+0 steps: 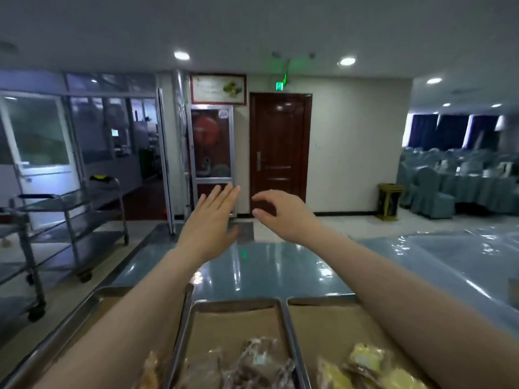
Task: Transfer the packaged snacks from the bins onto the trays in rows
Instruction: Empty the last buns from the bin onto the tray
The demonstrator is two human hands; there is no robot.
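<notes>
Three metal trays lined with brown paper lie side by side at the bottom of the head view: a left tray [92,301], a middle tray [233,313] and a right tray [323,313]. Clear-wrapped brown snacks [252,363] sit in the middle tray, yellow wrapped snacks [368,366] in the right one, and a few orange ones [151,369] in the left. My left hand [213,217] is stretched out far above the table, fingers straight and apart, holding nothing. My right hand [283,213] is beside it, fingers loosely curled, also holding nothing. No bins are visible.
The trays rest on a table under a glossy blue cover [266,268]. Steel trolleys [73,217] stand to the left. A dark wooden door [279,153] is straight ahead, with a small bin [389,202] by the wall and covered banquet chairs [460,183] on the right.
</notes>
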